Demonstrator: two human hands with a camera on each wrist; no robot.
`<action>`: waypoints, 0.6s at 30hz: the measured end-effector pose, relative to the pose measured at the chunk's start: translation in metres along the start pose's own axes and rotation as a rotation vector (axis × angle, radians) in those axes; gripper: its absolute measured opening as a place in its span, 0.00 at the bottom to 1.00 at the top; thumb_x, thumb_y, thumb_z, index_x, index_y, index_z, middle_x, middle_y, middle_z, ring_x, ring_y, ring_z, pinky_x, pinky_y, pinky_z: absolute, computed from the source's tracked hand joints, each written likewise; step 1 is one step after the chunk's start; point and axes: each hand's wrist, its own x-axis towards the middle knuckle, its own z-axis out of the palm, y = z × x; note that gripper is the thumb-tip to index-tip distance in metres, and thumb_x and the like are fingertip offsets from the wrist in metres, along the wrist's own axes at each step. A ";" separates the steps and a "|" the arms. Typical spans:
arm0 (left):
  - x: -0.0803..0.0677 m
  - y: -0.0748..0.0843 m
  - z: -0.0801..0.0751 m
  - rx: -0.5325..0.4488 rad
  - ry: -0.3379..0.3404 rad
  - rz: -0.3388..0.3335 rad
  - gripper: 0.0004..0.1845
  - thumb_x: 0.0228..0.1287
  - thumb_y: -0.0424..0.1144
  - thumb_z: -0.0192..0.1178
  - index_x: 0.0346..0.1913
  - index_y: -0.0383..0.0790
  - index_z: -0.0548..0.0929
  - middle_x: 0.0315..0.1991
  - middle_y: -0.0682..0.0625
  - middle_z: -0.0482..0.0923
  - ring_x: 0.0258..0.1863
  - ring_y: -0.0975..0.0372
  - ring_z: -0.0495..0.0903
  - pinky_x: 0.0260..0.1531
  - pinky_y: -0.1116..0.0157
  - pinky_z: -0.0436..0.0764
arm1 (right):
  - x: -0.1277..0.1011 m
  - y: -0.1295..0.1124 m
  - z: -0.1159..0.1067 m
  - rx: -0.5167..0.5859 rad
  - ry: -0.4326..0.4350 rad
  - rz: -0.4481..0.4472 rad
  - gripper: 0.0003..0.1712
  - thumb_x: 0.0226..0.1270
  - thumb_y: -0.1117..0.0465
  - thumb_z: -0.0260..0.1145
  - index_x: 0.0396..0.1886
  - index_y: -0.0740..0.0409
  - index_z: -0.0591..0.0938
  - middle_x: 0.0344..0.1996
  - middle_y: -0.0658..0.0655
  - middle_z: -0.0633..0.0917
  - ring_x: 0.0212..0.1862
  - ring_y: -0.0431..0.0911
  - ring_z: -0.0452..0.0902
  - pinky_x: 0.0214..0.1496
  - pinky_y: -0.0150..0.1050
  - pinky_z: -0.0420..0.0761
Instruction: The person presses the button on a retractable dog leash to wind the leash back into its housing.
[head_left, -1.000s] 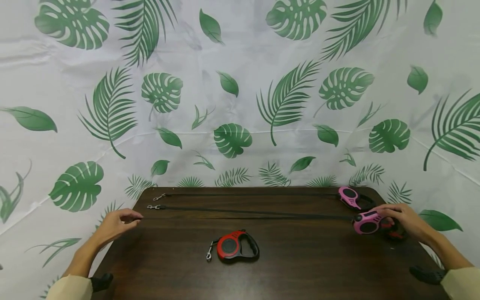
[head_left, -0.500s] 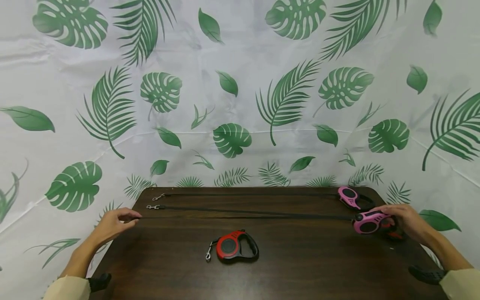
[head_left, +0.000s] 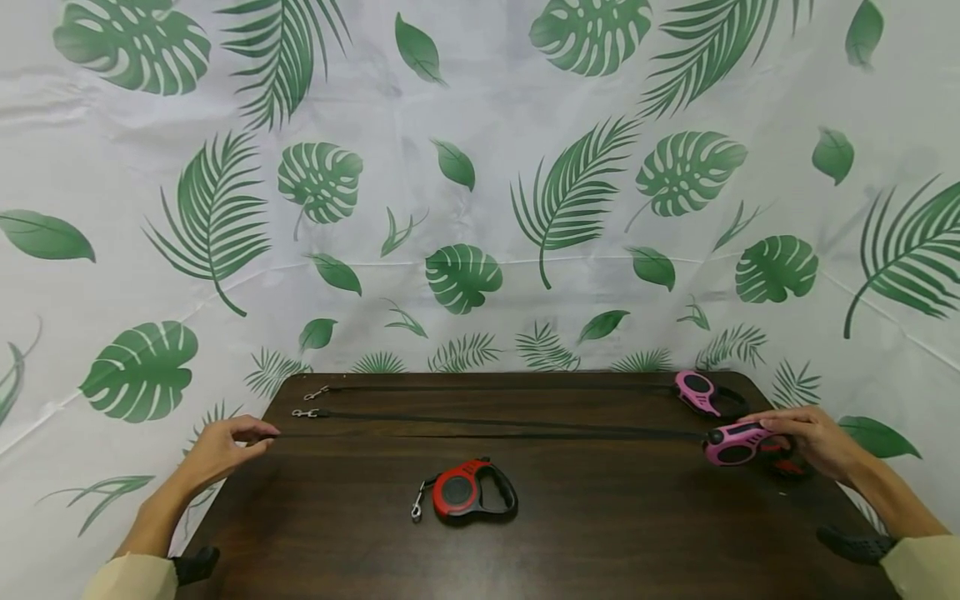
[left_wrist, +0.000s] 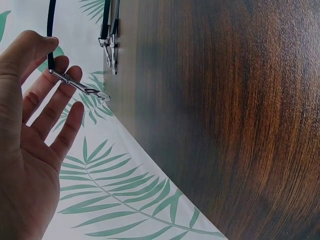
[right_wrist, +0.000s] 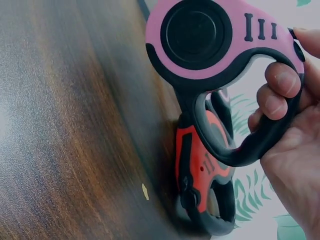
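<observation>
Right-hand fingers [right_wrist: 277,92] are curling through the handle of a pink leash [head_left: 733,443] at the table's [head_left: 600,533] right edge, while the left hand [head_left: 217,450] is pinching the clip [left_wrist: 80,86] of a taut black strap [head_left: 510,430] off the left edge. Keeping both grips firm and level looks key to holding the strap straight, clear of the red leash [head_left: 472,492].

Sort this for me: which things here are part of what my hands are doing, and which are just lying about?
In hand:
near pink leash, gripped by the right hand
metal clip on a black strap, pinched by the left hand

Lying about:
red leash, mid-table
far pink leash
second red leash, under the gripped one
two clips
</observation>
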 end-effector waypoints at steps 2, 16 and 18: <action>0.000 0.000 0.000 0.010 0.004 0.005 0.10 0.56 0.21 0.73 0.39 0.36 0.91 0.34 0.48 0.88 0.34 0.76 0.81 0.34 0.75 0.81 | 0.000 -0.001 0.000 -0.020 0.019 0.004 0.20 0.84 0.72 0.50 0.54 0.68 0.89 0.49 0.39 0.91 0.41 0.41 0.78 0.34 0.40 0.72; 0.005 0.003 -0.002 0.045 -0.007 0.021 0.09 0.57 0.24 0.74 0.39 0.38 0.91 0.32 0.55 0.86 0.31 0.73 0.77 0.32 0.66 0.81 | -0.002 -0.003 -0.003 -0.037 0.038 0.011 0.20 0.86 0.69 0.49 0.55 0.75 0.86 0.49 0.41 0.91 0.41 0.41 0.75 0.37 0.41 0.71; 0.005 0.004 -0.002 0.044 -0.004 0.020 0.09 0.57 0.24 0.74 0.39 0.38 0.91 0.32 0.55 0.86 0.30 0.73 0.77 0.31 0.65 0.81 | -0.002 -0.004 -0.004 -0.047 0.040 0.042 0.21 0.87 0.66 0.48 0.57 0.74 0.86 0.51 0.40 0.90 0.45 0.36 0.79 0.41 0.35 0.77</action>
